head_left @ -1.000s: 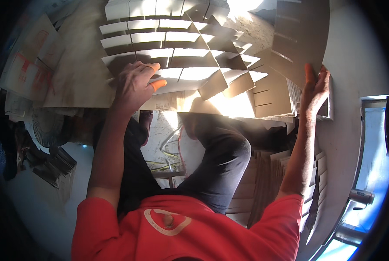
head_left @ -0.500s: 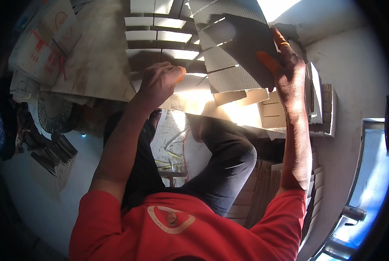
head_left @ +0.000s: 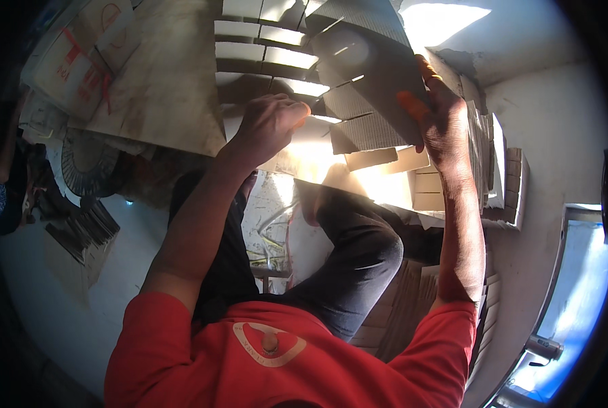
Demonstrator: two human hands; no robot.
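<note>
In my right hand [head_left: 445, 122], a slotted corrugated cardboard sheet [head_left: 358, 112] stands tilted, gripped by its right edge with the thumb on its near face. My left hand [head_left: 270, 126] is closed in a pinch near the sheet's lower left side. What its fingertips hold, if anything, is hidden. Orange covers show on fingers of both hands. Beyond my left hand lies a cardboard divider grid [head_left: 239, 53], its strips crossing in rows, partly in bright sunlight.
The wooden table [head_left: 161, 81] reaches to the left, with a white package with red markings [head_left: 79, 75] on it. Cardboard pieces are stacked [head_left: 511, 180] at the right by the wall. Below stand a round fan-like grille [head_left: 86, 166] and a bundle of cardboard [head_left: 90, 231].
The view has shifted slightly, so the table and grid sit farther right and lower. My left hand has come a little closer to the sheet; my right hand still grips it.
</note>
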